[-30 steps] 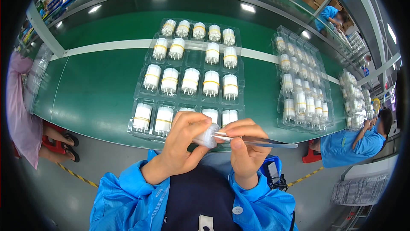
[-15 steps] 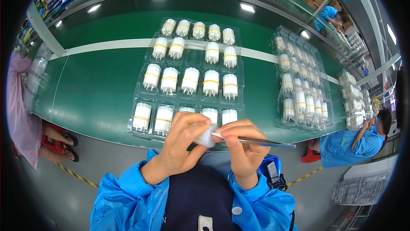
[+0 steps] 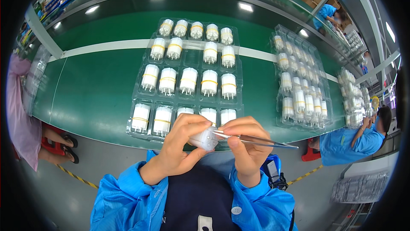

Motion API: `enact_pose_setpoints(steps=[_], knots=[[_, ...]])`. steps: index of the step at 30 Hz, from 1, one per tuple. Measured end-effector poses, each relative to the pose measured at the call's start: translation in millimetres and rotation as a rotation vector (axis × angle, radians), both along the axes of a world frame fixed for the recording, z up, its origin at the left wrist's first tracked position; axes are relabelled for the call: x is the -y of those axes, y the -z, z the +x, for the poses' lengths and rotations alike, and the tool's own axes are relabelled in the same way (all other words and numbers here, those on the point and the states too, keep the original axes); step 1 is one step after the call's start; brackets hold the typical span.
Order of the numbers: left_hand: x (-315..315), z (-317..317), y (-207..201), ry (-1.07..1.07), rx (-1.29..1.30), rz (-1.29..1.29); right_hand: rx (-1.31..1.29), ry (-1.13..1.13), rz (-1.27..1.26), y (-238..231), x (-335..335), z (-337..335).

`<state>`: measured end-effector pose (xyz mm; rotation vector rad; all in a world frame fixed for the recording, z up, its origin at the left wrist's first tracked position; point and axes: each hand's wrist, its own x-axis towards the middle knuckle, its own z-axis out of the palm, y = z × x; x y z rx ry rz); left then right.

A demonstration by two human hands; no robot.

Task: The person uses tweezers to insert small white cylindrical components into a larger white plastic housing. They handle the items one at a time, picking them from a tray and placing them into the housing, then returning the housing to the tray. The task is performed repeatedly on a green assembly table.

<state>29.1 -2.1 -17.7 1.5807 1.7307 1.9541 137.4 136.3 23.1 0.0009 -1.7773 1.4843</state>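
Note:
Over the near edge of the bench, my left hand (image 3: 181,145) is closed round a white cylindrical part (image 3: 204,140). The part lies tilted, with its end face turned toward the lower right, and my fingers hide much of its side. My right hand (image 3: 245,147) pinches a pair of metal tweezers (image 3: 267,142), whose back end sticks out to the right. The tweezers' tips are by the upper edge of the part's end face; whether they touch it I cannot tell. Just beyond my hands is a clear plastic tray (image 3: 139,88) of white pronged cylinders (image 3: 188,80) with yellow bands.
More white cylinders stand in stacked clear trays (image 3: 294,122) on the right of the green bench (image 3: 94,86). A white strip (image 3: 111,46) crosses the bench. Co-workers sit at right (image 3: 352,139) and at left (image 3: 23,103). A blue container (image 3: 273,167) is beside my right forearm.
The white part has turned and dropped slightly in my left hand, so more of its end face shows. The tweezers have shifted a little, and their tips now look parted.

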Motion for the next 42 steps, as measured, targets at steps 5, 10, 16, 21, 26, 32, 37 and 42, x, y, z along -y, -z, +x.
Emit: enact_pose_setpoints(steps=[5,10,16,21,26,32,37,42], knots=[[3,-5,-1,0.033,-0.074,-0.065,0.02,-0.005,0.029,1,0,-1],[1,0,1,-0.008,0.007,-0.002,0.01,-0.032,-0.1,8,1,0],[4,-2,2,-0.022,-0.086,-0.061,0.04,-0.005,0.018,5,0,-3],[1,-4,-3,-0.077,-0.18,-0.025,0.104,0.02,0.12,-6,1,-5],[-1,-3,-1,-0.127,-0.17,-0.031,0.166,0.005,0.132,-10,-2,-7],[-7,-7,-4,-0.134,-0.174,0.036,0.009,-0.046,-0.128,-7,10,1],[-12,8,14,-0.009,0.217,0.175,0.044,-0.005,-0.052,-1,12,2],[-4,4,2,-0.067,0.036,-0.001,-0.024,0.027,-0.136,4,10,0]])
